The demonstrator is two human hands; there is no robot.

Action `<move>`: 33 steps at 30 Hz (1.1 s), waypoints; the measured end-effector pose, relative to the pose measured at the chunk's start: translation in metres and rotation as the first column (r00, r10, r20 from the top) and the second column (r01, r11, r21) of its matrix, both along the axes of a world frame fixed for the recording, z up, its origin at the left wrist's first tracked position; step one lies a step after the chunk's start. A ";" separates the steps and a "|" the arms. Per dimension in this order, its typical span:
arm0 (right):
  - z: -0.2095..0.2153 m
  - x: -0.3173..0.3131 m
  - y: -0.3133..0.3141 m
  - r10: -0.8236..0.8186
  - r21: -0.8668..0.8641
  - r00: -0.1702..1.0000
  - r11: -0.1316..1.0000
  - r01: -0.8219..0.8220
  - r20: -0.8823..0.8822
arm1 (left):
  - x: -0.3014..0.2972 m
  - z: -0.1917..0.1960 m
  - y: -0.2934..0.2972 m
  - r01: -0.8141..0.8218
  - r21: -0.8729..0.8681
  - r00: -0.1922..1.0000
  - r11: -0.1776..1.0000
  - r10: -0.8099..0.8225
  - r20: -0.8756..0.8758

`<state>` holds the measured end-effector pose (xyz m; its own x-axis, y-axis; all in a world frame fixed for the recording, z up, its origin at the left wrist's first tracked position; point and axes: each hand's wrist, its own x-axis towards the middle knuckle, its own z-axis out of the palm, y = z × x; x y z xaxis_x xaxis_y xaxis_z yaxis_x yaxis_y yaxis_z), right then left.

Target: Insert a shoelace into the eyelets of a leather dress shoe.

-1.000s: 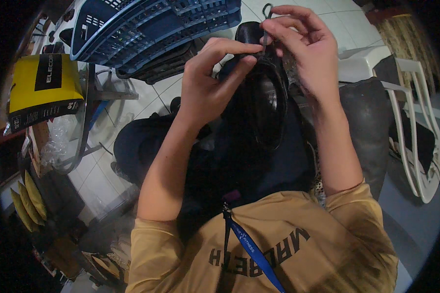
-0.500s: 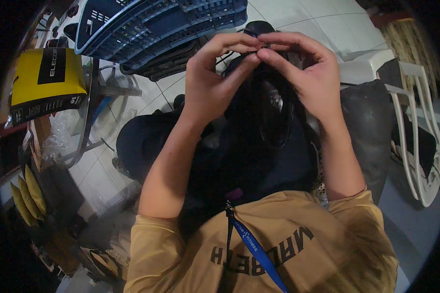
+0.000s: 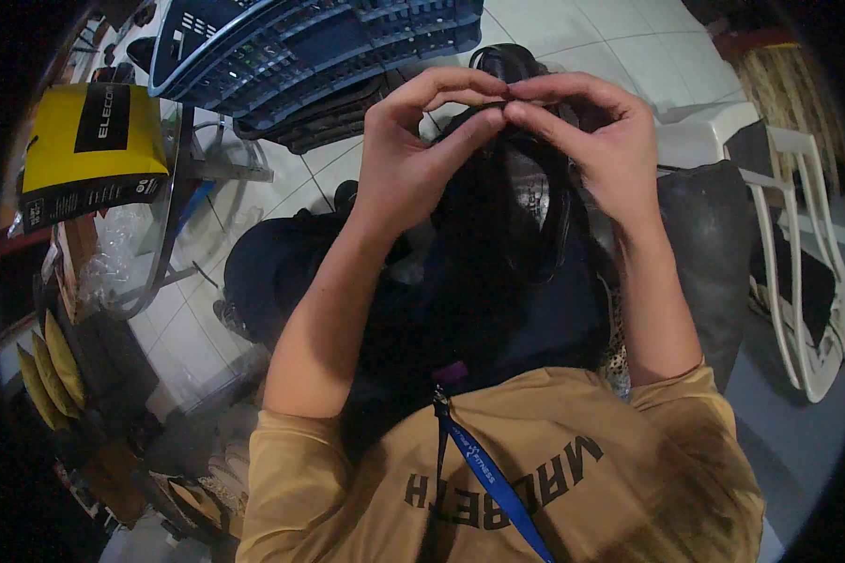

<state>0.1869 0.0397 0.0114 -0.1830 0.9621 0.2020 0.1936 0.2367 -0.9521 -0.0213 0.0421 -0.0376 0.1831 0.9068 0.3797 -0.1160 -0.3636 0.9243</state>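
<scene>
My left hand (image 3: 408,155) and my right hand (image 3: 606,141) meet fingertip to fingertip above my lap. Both are closed in a pinch on a thin black strap-like piece (image 3: 499,105), mostly hidden by the fingers. Under the hands, on my dark-clothed lap, lies a glossy black leather-like item (image 3: 531,192) with a long looped strap or edge. Its kind is hard to tell in the dark. Beyond the fingertips a rounded black part (image 3: 509,62) shows; whether it belongs to the same item I cannot tell.
A blue plastic crate (image 3: 319,80) stands ahead to the left, over a black crate (image 3: 300,131). At far left, a yellow and black box (image 3: 54,141) rests beside a metal-framed table (image 3: 221,174). To my right are a dark grey padded form (image 3: 709,253) and a white plastic chair (image 3: 793,235).
My hands have shifted very slightly right, still pinched together. More of the rounded black part beyond the fingertips shows, and the glossy item below has turned or shifted a little.
</scene>
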 end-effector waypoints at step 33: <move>0.010 0.012 0.000 0.066 -0.105 0.991 0.991 -0.078 -0.116 | 0.001 0.009 0.002 0.091 0.025 0.995 0.996 -0.090 -0.034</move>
<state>0.1987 0.0393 0.0215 -0.2345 0.9647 0.1195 0.0701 0.1394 -0.9878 -0.0204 0.0444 -0.0290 0.2764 0.8757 0.3958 -0.1193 -0.3774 0.9183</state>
